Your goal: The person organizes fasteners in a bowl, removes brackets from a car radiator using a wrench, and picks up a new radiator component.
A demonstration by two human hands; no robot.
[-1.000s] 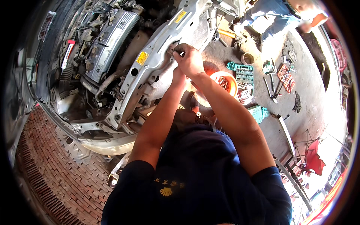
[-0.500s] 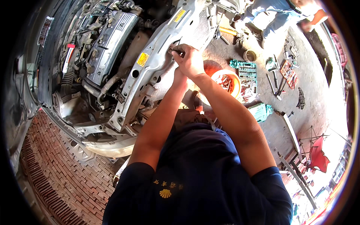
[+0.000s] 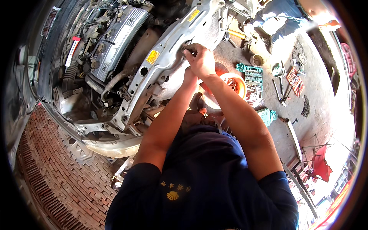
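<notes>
While we look down through the head view, both our arms reach forward from the lower edge, and our hands come together close to twelve o'clock. Our left forearm (image 3: pixel 174 109) climbs from seven o'clock, fairly straight; our right forearm (image 3: pixel 230 97) slants in from four o'clock, its elbow bent and carried outward. Our right hand (image 3: pixel 202 62) lies uppermost, back turned up toward us, wrist just over our left hand (image 3: pixel 192 75), which it largely covers. The right thumb and forefinger curl toward each other, a dark gap between them, at the edge of the pale metal crossbar (image 3: pixel 171 45); we cannot tell whether they pinch anything. The left fingers are hidden, so we cannot tell how they stand.

That crossbar runs from twelve o'clock down toward nine along the car's front, with a yellow label (image 3: pixel 153 57) just beside our hands, at eleven. Beyond it, between ten and eleven, sits the engine (image 3: pixel 120 42). At two o'clock from the centre, near our right forearm, stands an orange bucket (image 3: pixel 241 86), with a green socket set (image 3: pixel 253 74) just beyond.
</notes>
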